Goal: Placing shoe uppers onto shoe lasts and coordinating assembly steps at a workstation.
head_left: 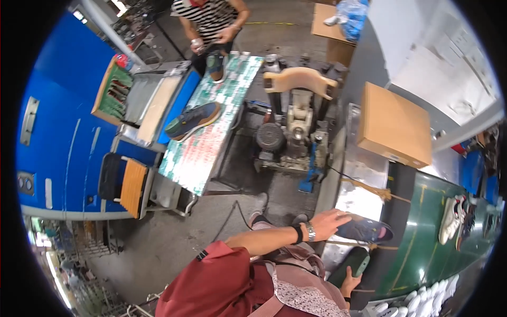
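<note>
Viewing angle: looking down from the head camera, the wearer's torso in a red shirt filled the lower middle of the picture.
Left hand: the left hand (pixel 328 222) lay open, fingers spread, on the heel end of a dark blue sneaker (pixel 364 230).
Right hand: the right hand (pixel 349 283) was closed around the lower end of a dark green shoe last (pixel 353 263), thumb side up.
Sneaker position: the dark blue sneaker lay on its side at the near edge of the green conveyor belt (pixel 422 238), toe pointing right, just above the shoe last.
Wrist items: a black band and a metal watch (pixel 310 231) sat on the left wrist.
Conveyor: a white sneaker (pixel 450 219) rested further right on the belt, well apart from the hands; a row of white soles (pixel 417 304) lay along the lower right rim.
Cardboard box: a brown box (pixel 393 126) stood on the metal surface above the belt.
Machine: a grey floor press with a tan padded top (pixel 299 79) stood in the middle of the picture.
Desk: a long desk (pixel 211 137) with a patterned green and white top carried a blue sneaker with a tan sole (pixel 193 120).
Co-worker: a person in a striped shirt (pixel 211 16) stood at the far end of the desk, both hands holding a small item; what it was could not be told.
Stool: an orange-topped stool (pixel 132 187) stood beside the blue wall.
</note>
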